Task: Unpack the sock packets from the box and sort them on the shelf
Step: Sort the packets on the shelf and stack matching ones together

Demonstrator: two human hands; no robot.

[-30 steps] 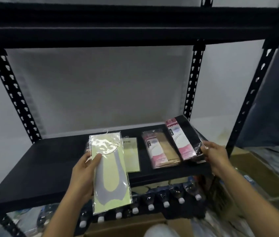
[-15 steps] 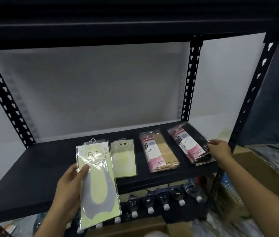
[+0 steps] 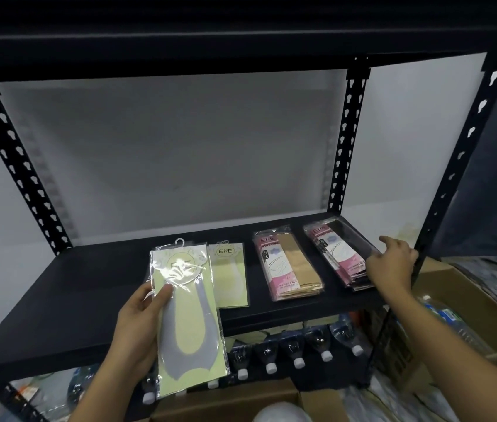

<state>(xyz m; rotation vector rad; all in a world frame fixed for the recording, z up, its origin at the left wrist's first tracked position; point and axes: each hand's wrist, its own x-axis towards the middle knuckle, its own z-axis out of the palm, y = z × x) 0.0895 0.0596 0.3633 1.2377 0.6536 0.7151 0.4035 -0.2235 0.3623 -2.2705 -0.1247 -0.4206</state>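
Observation:
My left hand (image 3: 137,327) holds a clear sock packet with a grey sock on a pale yellow card (image 3: 187,318), upright in front of the black shelf (image 3: 67,296). Flat on the shelf lie a yellow packet with a white sock (image 3: 232,277), a pink packet with beige socks (image 3: 288,264) and a small stack of pink packets with black socks (image 3: 337,252) at the right. My right hand (image 3: 391,263) rests with its fingers apart against the right edge of that stack, gripping nothing.
A cardboard box (image 3: 235,403) stands open below me. Water bottles (image 3: 296,351) lie on the level under the shelf. Another carton (image 3: 454,303) with bottles stands at the right. The black upright post (image 3: 454,166) rises just beside my right hand.
The view has tilted up a little. My right hand has let the black-sock packet settle on the stack and opened beside it. The left hand keeps its packet, shifted slightly left.

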